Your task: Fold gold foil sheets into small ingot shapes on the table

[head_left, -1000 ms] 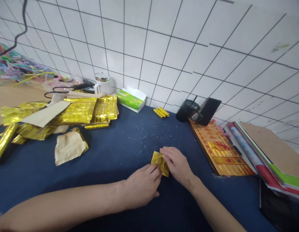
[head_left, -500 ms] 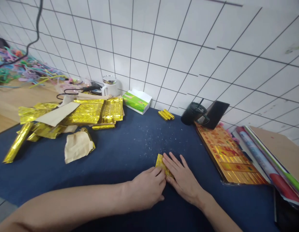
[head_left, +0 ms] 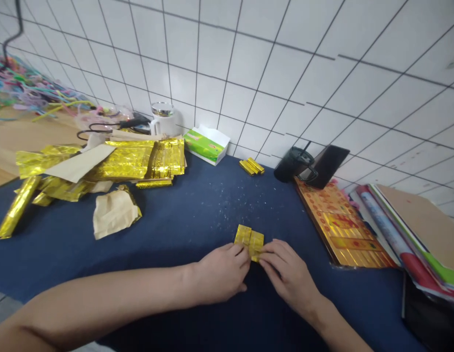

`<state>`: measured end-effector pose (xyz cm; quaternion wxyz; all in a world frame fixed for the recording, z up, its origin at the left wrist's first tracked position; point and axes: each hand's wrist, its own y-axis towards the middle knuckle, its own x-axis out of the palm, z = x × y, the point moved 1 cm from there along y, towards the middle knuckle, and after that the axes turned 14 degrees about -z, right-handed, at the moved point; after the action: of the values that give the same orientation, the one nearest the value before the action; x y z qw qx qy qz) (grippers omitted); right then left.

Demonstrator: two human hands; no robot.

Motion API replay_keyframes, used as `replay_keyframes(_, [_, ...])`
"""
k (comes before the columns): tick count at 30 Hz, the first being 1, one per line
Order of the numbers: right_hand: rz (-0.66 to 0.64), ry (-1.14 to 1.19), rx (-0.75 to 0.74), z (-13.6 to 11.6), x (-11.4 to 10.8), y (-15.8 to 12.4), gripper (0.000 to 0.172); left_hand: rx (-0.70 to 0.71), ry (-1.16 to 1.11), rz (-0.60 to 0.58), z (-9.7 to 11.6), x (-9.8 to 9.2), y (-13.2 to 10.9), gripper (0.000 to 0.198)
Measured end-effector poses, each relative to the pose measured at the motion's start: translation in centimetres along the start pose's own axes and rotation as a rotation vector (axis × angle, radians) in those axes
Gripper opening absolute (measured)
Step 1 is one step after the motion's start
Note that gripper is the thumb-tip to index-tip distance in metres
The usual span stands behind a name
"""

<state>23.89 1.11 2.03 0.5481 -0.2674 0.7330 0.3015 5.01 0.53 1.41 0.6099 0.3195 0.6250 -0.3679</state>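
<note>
A small folded piece of gold foil paper [head_left: 255, 243] lies on the blue cloth in front of me, creased down its middle into two panels. My left hand [head_left: 227, 271] has its fingers bent onto the lower left part of the foil paper, hiding that corner. At the right edge, my right hand [head_left: 291, 269] pinches the foil paper between thumb and fingertips. Pale specks are scattered on the cloth [head_left: 197, 210] just beyond it. Farther back lie a few small gold foil rolls [head_left: 252, 166].
At left are a heap of gold foil sheets [head_left: 127, 161] and a crumpled paper piece [head_left: 115, 213]. Along the wall stand a white mug [head_left: 163, 122], a green tissue pack [head_left: 207, 144] and a black cup [head_left: 291, 164]. An orange-gold packet stack [head_left: 348, 230] and folders [head_left: 418, 230] sit at right.
My right hand has gone from lying flat over the foil paper to pinching its right edge, and the right panel now shows. My left hand stays on it. The view has shifted slightly.
</note>
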Motion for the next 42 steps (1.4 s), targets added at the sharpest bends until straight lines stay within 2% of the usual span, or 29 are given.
replay_keyframes(4, [-0.084,-0.067,-0.007,-0.5,0.1,-0.5,0.025,-0.007,-0.069,-0.019,0.0,-0.1,0.1,0.043])
replay_keyframes(8, [-0.108,-0.162,-0.003,-0.4,0.4,-0.5,0.031,-0.006,-0.078,-0.024,0.0,0.1,0.2,0.043])
replay_keyframes(13, [-0.086,-0.17,-0.005,-0.4,0.8,-0.3,0.029,0.048,-0.082,-0.049,-0.7,0.1,0.7,0.027])
replay_keyframes(16, [-0.086,-0.164,-0.004,-0.4,1.0,-0.5,0.027,0.074,-0.195,-0.063,-1.5,-0.7,1.0,0.027])
replay_keyframes(19, [-0.103,-0.172,0.005,-0.3,1.3,-0.8,0.028,0.011,-0.324,-0.088,-2.4,-1.4,1.3,0.023])
replay_keyframes(23, [-0.109,-0.181,-0.009,0.0,1.8,-1.0,0.032,0.0,-0.403,-0.081,-3.3,-1.2,1.7,0.012])
replay_keyframes(27, [-0.097,-0.182,-0.014,0.2,1.9,-0.9,0.031,0.039,-0.35,-0.049,-3.5,-0.6,1.8,0.017])
replay_keyframes(33, [-0.115,-0.178,0.025,0.0,1.5,-0.5,0.028,0.026,-0.23,-0.062,-3.5,-0.7,1.9,0.018])
replay_keyframes(38, [-0.113,-0.206,-0.011,-0.3,1.2,-0.2,0.027,0.053,-0.148,-0.059,-3.3,-0.8,1.8,0.017])
replay_keyframes(42, [-0.083,-0.231,-0.054,-0.5,1.3,0.0,0.027,0.093,-0.053,-0.1,-2.9,-1.3,1.7,0.017])
